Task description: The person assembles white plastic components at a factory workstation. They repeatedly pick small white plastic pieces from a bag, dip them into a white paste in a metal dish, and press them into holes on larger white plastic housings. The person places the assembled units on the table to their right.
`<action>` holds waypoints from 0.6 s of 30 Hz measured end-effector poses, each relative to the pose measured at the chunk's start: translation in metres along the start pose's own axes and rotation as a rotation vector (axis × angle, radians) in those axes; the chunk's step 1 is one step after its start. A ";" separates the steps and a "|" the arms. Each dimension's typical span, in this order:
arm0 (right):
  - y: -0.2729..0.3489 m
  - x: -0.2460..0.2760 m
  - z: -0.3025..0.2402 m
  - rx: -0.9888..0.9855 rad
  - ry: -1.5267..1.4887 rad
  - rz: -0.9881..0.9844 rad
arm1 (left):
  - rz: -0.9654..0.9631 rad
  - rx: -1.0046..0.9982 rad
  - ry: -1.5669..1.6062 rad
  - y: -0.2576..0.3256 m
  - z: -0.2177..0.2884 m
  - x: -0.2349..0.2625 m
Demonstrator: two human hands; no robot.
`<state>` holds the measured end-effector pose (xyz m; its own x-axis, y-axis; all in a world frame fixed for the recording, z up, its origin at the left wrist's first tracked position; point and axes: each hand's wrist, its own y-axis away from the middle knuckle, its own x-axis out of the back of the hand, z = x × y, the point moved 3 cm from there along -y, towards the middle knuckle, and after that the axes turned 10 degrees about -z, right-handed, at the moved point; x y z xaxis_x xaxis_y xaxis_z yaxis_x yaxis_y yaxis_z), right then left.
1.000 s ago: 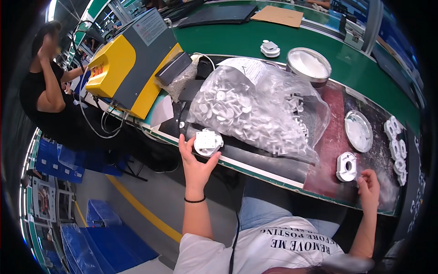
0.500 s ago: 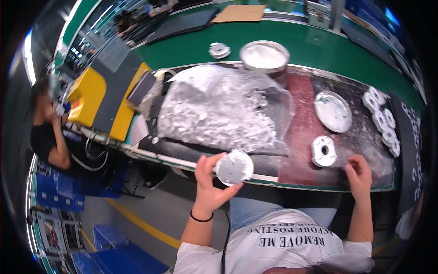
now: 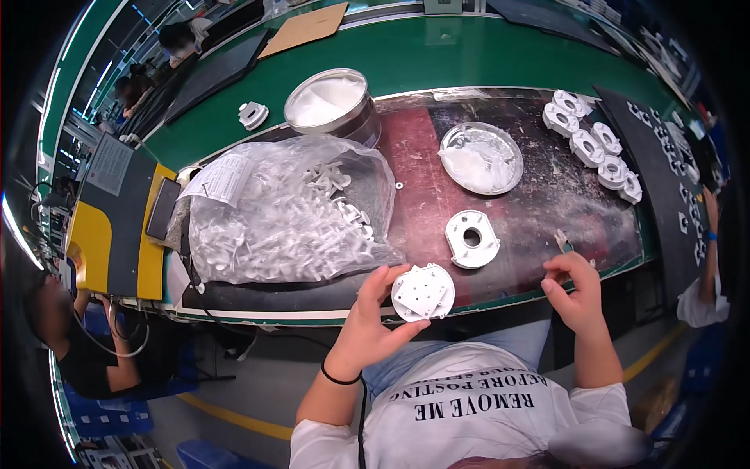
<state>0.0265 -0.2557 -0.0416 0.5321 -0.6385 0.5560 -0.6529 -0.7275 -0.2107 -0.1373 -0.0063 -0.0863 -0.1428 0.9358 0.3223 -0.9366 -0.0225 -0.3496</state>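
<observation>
A flat, round white plastic disc point(image 3: 423, 292) with small holes and posts is gripped at its edge between the thumb and fingers of my left hand point(image 3: 367, 316), just over the table's front edge. My right hand point(image 3: 576, 291) hovers at the front edge farther right, fingers loosely curled, thumb and forefinger apart, nothing visible between them. Beyond my left hand, a white ring-shaped housing point(image 3: 486, 251) with a central hole lies on the table. Just past my right fingertips is a small object point(image 3: 562, 241), too small to identify.
A clear plastic bag point(image 3: 273, 234) full of small white parts covers the left of the worktop. Behind it stands a round tin point(image 3: 363, 117); a shallow round dish point(image 3: 512, 168) holds whitish material. Several white housings point(image 3: 586, 146) line the right. A yellow-grey machine point(image 3: 117, 227) stands left.
My view has swung to the right, so the bench items appear farther left. My left hand still holds the disc, its pale face now showing clearly; my right hand stays near the front edge.
</observation>
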 end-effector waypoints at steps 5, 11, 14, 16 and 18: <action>-0.020 -0.002 -0.016 0.137 0.074 -0.092 | 0.026 -0.077 0.061 -0.016 0.015 0.010; -0.040 0.000 -0.041 0.255 0.093 -0.128 | 0.084 -0.139 -0.008 -0.035 0.028 0.027; -0.043 -0.007 -0.049 0.291 0.061 -0.156 | 0.125 -0.150 0.004 -0.032 0.029 0.028; -0.045 -0.017 -0.054 0.312 0.038 -0.196 | 0.089 -0.174 0.087 -0.028 0.026 0.028; -0.047 -0.025 -0.059 0.283 0.048 -0.233 | 0.035 -0.187 0.160 -0.026 0.022 0.028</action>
<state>0.0121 -0.1901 0.0017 0.6185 -0.4398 0.6512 -0.3385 -0.8970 -0.2843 -0.1240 0.0126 -0.0486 -0.1075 0.9797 0.1693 -0.8542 -0.0039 -0.5199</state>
